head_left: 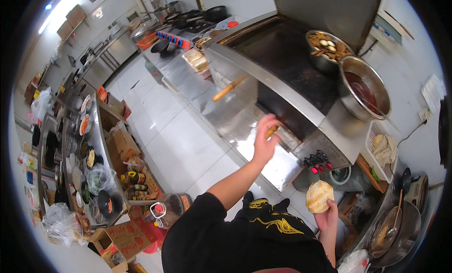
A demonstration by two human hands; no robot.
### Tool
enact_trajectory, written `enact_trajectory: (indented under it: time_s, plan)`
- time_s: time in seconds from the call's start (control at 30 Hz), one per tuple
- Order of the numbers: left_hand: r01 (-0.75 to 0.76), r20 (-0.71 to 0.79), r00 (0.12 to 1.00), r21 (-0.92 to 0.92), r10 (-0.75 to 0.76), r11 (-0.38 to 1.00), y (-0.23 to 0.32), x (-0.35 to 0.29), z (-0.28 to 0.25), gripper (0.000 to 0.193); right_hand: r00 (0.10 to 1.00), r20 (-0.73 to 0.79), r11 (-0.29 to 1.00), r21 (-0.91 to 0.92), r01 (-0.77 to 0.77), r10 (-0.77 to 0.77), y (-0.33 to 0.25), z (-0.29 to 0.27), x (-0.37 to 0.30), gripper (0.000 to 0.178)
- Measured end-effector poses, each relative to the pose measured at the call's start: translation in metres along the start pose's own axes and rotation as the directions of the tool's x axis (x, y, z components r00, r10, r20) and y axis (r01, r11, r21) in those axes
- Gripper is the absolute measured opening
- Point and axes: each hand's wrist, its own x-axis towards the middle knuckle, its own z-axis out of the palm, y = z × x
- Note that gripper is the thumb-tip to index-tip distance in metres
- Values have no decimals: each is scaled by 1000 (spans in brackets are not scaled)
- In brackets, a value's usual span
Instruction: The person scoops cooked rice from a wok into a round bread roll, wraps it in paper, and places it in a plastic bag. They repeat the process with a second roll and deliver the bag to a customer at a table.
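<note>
My right hand (326, 216) holds a round, golden, layered flatbread (319, 196) by its lower edge. My left hand (265, 141) is stretched toward the front of a steel griddle oven (282, 95), slightly blurred. A short wooden handle (271, 132) shows in the gap between its fingers and thumb, and whether they touch it is unclear. Farther left, another wooden handle (230, 88) sticks out from the same oven front. Between the handles and below the griddle top is a dark opening (282, 114).
A bowl of brown food and eggs (325, 52) and a steel bowl of red liquid (360, 92) stand at the griddle's right. Black and red knobs (316, 161) sit below. A wok (393, 233) is at the lower right. Shelves with bottles (134, 179) line the left.
</note>
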Motion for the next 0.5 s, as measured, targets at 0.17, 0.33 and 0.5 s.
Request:
enact_trajectory:
  time_s: [0.17,0.33,0.5]
  plan:
    - [745,941,279,-85,-194,662,86,-69,71,23,859,-182,801,-492,341,-478,-67,-18,-37,61]
    - [990,987,-34,54,-158,127,119,-134,172,67,546,607,-406,-793,453,-577,-153,-37,-93,67]
    - [988,974,-108,128,-200,86,157,-185,283,58,583,698,-607,-690,394,-416,-217,-91,-142,65]
